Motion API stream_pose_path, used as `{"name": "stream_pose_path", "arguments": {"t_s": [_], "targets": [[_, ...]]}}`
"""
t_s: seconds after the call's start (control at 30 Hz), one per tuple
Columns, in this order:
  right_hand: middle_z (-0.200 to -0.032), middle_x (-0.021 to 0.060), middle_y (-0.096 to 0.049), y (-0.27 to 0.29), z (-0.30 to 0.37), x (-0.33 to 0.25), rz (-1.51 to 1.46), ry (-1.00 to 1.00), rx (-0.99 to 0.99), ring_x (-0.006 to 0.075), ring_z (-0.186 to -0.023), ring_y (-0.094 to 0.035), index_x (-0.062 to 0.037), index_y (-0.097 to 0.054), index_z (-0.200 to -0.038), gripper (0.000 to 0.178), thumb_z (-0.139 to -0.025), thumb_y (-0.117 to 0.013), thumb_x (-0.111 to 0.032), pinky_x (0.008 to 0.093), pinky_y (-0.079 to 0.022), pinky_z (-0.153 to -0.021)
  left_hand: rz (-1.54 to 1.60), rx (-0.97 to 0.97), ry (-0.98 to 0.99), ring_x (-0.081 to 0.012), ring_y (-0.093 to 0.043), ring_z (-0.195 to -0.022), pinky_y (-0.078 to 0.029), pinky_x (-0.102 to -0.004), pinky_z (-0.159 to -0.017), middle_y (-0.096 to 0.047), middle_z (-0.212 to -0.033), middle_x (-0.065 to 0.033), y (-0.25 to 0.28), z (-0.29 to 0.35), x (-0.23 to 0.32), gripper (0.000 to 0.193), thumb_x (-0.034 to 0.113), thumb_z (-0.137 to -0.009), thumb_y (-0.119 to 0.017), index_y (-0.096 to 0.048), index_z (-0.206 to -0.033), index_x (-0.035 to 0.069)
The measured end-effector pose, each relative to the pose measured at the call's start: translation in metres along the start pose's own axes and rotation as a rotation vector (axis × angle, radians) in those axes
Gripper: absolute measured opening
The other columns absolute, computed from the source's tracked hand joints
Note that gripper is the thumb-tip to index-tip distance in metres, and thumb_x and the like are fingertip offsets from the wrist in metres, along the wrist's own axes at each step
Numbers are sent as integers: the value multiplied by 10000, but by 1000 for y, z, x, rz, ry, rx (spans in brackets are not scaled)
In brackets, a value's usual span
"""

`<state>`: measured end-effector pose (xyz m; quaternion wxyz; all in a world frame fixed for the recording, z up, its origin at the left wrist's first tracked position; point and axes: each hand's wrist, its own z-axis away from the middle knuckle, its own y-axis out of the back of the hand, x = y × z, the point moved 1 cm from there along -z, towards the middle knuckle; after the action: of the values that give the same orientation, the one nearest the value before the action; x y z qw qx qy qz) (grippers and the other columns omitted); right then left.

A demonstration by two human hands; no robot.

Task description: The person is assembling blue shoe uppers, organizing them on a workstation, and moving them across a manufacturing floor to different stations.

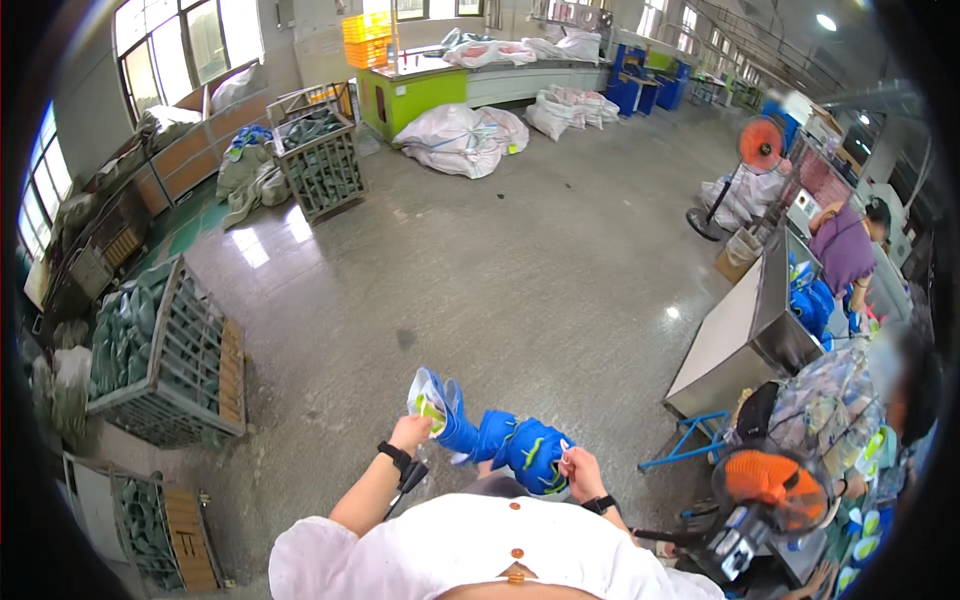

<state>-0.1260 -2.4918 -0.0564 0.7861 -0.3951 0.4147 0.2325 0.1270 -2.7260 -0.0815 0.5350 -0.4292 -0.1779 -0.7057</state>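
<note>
The blue, lime-trimmed bundle [495, 437] is held at both ends: its white tie [565, 449] pinched by the right hand's [582, 474] fingers, its white-lined end [424, 386] by the left hand's [411, 433]. Bundling appears done; release is not yet made. Beyond, grey floor [430, 260] extends.

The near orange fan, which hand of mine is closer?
Right. Your right hand is left of the near orange fan, at the right end of the blue bundle; your left hand is farther left, at its other end.
</note>
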Motion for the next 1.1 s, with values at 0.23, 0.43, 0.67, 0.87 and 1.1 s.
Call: {"name": "stream_pose_path", "arguments": {"t_s": [0.23,0.43,0.67,0.87,1.1], "targets": [[-610,-6,-438,57,-144,-76,-41,-20,232,77,-521,-393,-62,-481,-760,78,-804,-545,-63,227,-357,-484,68,-11,-145,-44,-346,-446,-269,-192,-404,-403,-557,62,-113,-153,102,99,120,-799,-517,-519,-704,92],[-803,26,-570,49,-276,-170,292,99,28,77,-689,-533,-60,-532,-918,190,-782,-639,-139,225,-444,-566,-17,80,-236,-65,-468,-558,-367,-238,-479,-471,-615,45,-152,-258,189,187,158,-846,-466,-489,-666,115],[-777,186,-606,148,-387,-225,1384,179,194,367,-726,-587,-30,-570,-874,165,-755,-490,-112,421,-468,-624,28,26,-166,-24,-282,-446,-209,-214,-403,-310,-525,85,-298,-431,230,263,155,-860,-442,-374,-607,159],[-792,186,-630,253,-439,-272,1496,-311,213,351,-745,-607,-44,-665,-746,167,-679,-552,-148,438,-483,-638,-258,-437,-126,-27,-312,-419,-224,-204,-376,-356,-525,71,-544,-533,256,235,108,-826,-488,-410,-606,131],[-600,111,-599,376,-411,-480,1056,71,819,216,-528,-579,-27,-636,-812,268,-788,-546,-278,362,-457,-524,-568,-1032,-607,-37,-319,-455,-249,-231,-410,-364,-525,66,-884,-542,343,243,136,-880,-443,-427,-637,131]]}}
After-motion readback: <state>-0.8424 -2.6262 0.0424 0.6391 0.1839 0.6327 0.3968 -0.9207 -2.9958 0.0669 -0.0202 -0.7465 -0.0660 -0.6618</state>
